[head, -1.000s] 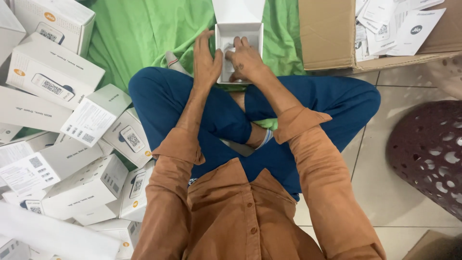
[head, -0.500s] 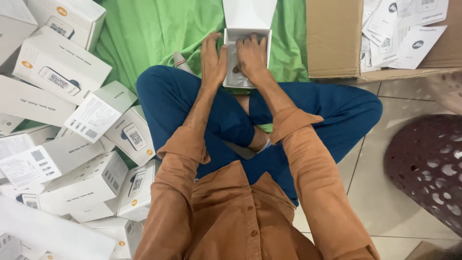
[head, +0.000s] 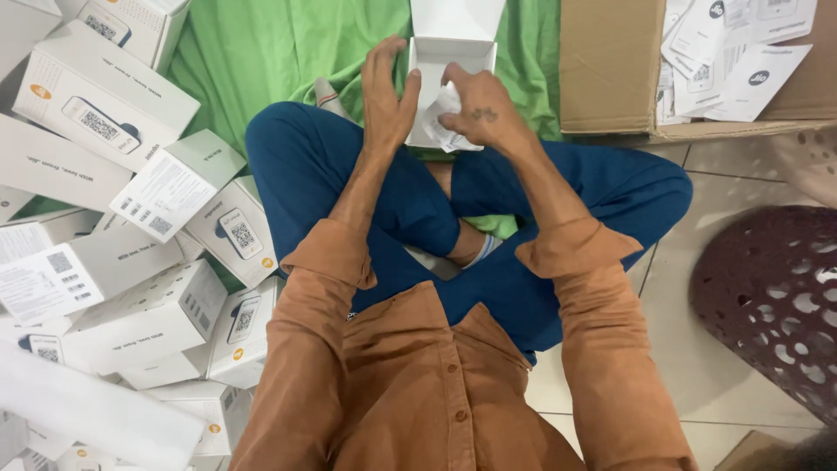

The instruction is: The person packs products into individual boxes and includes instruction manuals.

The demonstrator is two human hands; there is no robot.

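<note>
**A:** What occupies the centre of the figure?

**B:** A small white open box (head: 440, 65), its lid flap raised at the far side. It rests on the green cloth (head: 261, 61) just beyond the crossed legs of a seated person in blue trousers (head: 349, 174) and an orange-brown shirt (head: 418, 392).

**A:** How do the hands stand relative to the box?

**B:** The left hand (head: 386, 96) lies against the box's left wall, fingers extended upward and spread, thumb touching the near left corner; it steadies the box without closing around it. The right hand (head: 484, 109) sits at the near right corner of the box, fingers curled and clamped on a crumpled white paper (head: 440, 118), which overlaps the box's near edge.

**A:** What lies to the left of the box?

**B:** A heap of closed white cartons (head: 131, 227) with printed labels, stacked at varied angles on the floor, well apart from the box.

**A:** And to its right?

**B:** A brown cardboard carton (head: 602, 70), near the box, holding loose white leaflets (head: 741, 52). Further right and nearer the person, a dark maroon perforated stool (head: 776, 296) stands on the tiled floor (head: 663, 349).

**A:** Can the box's contents be determined?

**B:** No; the interior shows only white.
</note>
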